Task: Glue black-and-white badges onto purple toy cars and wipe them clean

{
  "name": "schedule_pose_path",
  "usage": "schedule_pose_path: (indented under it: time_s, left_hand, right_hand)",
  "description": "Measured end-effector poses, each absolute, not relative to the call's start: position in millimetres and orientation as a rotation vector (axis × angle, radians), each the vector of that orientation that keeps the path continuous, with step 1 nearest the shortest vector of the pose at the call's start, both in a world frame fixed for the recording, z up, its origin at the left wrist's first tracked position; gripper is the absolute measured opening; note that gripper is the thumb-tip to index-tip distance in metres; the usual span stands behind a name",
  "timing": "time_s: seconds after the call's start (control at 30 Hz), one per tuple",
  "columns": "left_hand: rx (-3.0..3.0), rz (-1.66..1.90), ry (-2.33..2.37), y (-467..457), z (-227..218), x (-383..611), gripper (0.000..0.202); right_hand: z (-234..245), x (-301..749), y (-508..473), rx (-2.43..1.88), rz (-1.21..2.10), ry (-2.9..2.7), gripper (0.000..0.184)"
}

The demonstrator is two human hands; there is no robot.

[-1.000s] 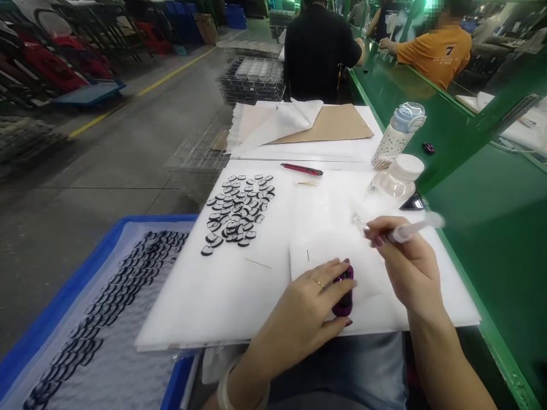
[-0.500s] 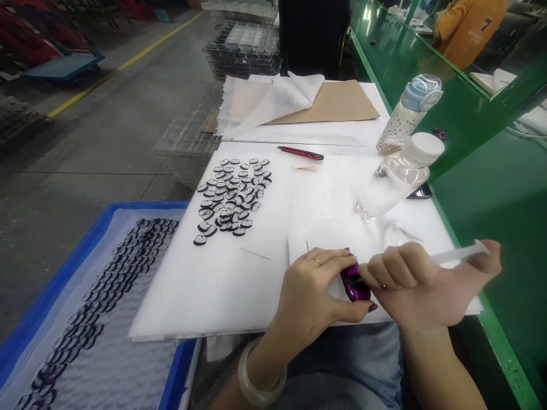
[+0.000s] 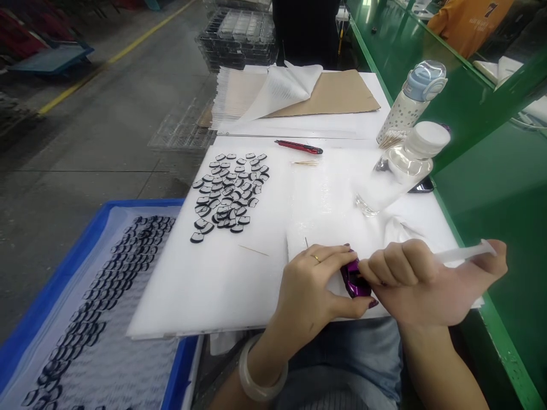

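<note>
Purple piece (image 3: 354, 281) is being held by the arched left hand (image 3: 314, 282) — the right hand (image 3: 421, 282), fingers curled, is holding a white tube (image 3: 464, 253).

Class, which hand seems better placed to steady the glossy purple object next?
Probably the left hand: its grip spans the purple object, while the right hand holds a slim white plastic tool.

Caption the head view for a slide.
Left hand holds a glossy purple part; right hand grips a slender white tool.
</note>
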State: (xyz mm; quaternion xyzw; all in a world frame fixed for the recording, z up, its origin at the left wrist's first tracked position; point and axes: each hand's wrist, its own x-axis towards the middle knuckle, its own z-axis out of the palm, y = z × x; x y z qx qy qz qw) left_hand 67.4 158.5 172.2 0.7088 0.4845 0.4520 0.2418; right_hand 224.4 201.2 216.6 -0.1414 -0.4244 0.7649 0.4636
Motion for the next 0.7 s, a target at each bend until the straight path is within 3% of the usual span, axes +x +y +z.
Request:
schedule_pose_path:
  time_s: [0.27, 0.5, 0.6, 0.7]
  left_hand:
    - [1.941, 1.231, 1.336, 158.0, 173.5, 67.7, 0.051]
    - [1.948, 1.179, 1.347, 158.5, 174.1, 66.2, 0.053]
    - [1.933, 1.159, 1.385, 157.8, 173.6, 67.7, 0.059]
    - [1.952, 1.193, 1.375, 157.6, 172.9, 69.5, 0.060]
  right_hand:
    - [217.5, 226.6, 197.2, -0.363, 1.799, -1.194, 0.065]
    - [202.6, 217.5, 189.8, -0.626, 1.148, -1.586, 0.047]
    - [197.9, 222.4, 196.5, -0.764, 1.302, -1.511, 0.050]
    - [205.7, 229.7, 192.4, -0.601, 1.412, -1.382, 0.054]
